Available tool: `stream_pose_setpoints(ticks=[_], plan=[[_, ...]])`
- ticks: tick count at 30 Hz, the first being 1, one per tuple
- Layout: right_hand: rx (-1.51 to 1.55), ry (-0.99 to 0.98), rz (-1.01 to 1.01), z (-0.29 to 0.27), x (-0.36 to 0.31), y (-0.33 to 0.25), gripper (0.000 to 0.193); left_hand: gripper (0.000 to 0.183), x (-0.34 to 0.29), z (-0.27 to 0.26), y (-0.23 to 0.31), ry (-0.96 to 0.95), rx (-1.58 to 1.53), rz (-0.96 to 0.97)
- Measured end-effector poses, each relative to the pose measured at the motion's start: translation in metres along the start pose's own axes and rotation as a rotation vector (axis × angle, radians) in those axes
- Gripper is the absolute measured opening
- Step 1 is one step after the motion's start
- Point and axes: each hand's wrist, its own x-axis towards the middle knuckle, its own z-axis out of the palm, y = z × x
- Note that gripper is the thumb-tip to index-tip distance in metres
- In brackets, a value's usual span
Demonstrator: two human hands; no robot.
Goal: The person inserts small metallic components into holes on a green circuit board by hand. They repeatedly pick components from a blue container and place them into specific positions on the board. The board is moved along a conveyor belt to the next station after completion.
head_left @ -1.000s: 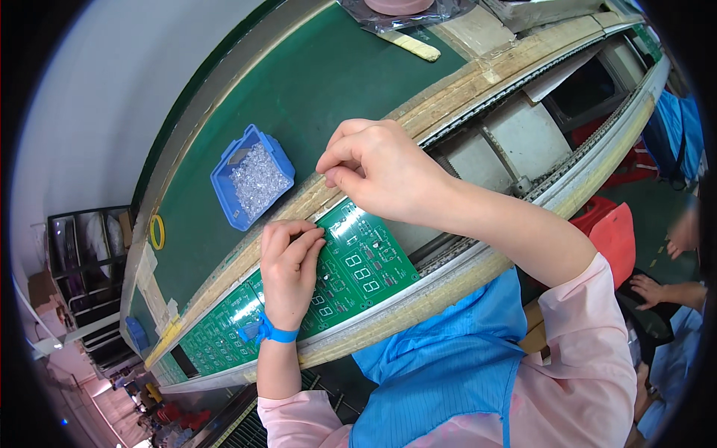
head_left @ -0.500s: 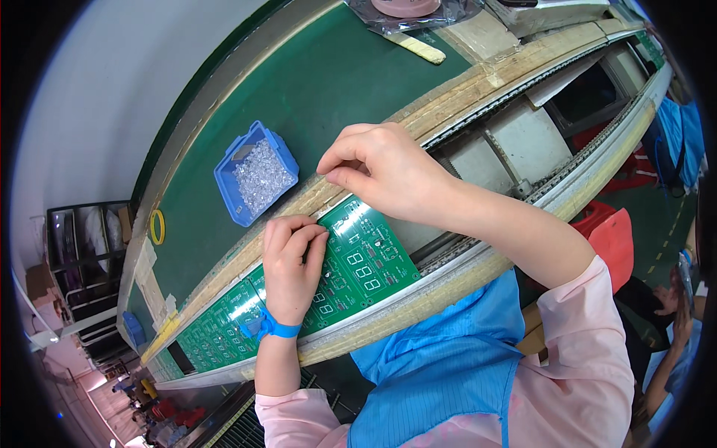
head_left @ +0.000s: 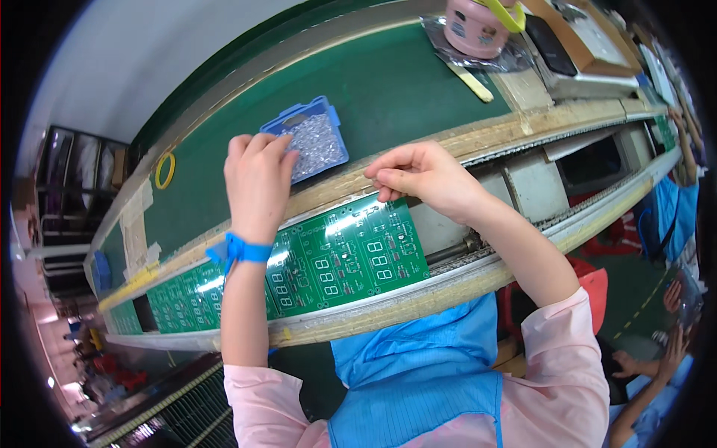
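My left hand (head_left: 258, 179), a blue band on its wrist, hovers at the near left side of a blue bin (head_left: 340, 142) filled with small clear parts (head_left: 314, 142). Its fingers are bent but a little apart, and nothing shows in them. Over the far edge of a green circuit board (head_left: 351, 250) is my right hand (head_left: 426, 179), thumb and forefinger pinched together. Whatever that pinch may hold is too small to make out. White digit outlines and small components mark the board, which lies in a row of similar boards along the rail.
A yellow ring (head_left: 165, 171) lies on the green bench (head_left: 388, 75). At the back right are a pink container (head_left: 476, 30), a pale flat stick (head_left: 472, 82) and a dark phone-like slab (head_left: 550, 45). The conveyor chain (head_left: 478, 254) runs right of the boards; other people work at far right.
My left hand has lifted off the boards and moved up to the bin. My right hand stays pinched, now lower beside the board's far edge. The whole view has shifted.
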Motion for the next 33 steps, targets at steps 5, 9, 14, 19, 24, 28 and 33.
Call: stream_pose_setpoints(ticks=[5, 9, 14, 19, 24, 28, 33], plan=[[-0.007, -0.002, 0.018, 0.003, -0.002, -0.001, 0.019, 0.013, -0.001, 0.014, -0.004, -0.072, 0.016, -0.091], [-0.059, 0.025, 0.026, 0.002, -0.004, -0.003, 0.017, 0.01, -0.005, 0.018, 0.0, -0.006, 0.03, -0.105], [-0.101, -0.005, -0.046, 0.002, -0.004, 0.002, 0.017, 0.008, -0.004, 0.019, -0.001, 0.177, 0.005, -0.046], [-0.074, -0.008, -0.112, 0.005, -0.008, 0.0, 0.018, 0.01, -0.002, 0.026, -0.002, 0.222, -0.099, -0.001], [-0.121, 0.044, -0.165, 0.003, -0.005, 0.004, 0.014, 0.011, -0.003, 0.02, -0.002, 0.28, -0.155, 0.044], [-0.235, 0.069, -0.267, 0.001, -0.006, 0.007, 0.013, 0.012, -0.009, 0.0, 0.012, 0.245, -0.278, 0.117], [-0.523, 0.117, -0.413, 0.008, -0.005, 0.004, 0.01, 0.012, -0.043, -0.017, 0.027, 0.132, -0.546, 0.087]])
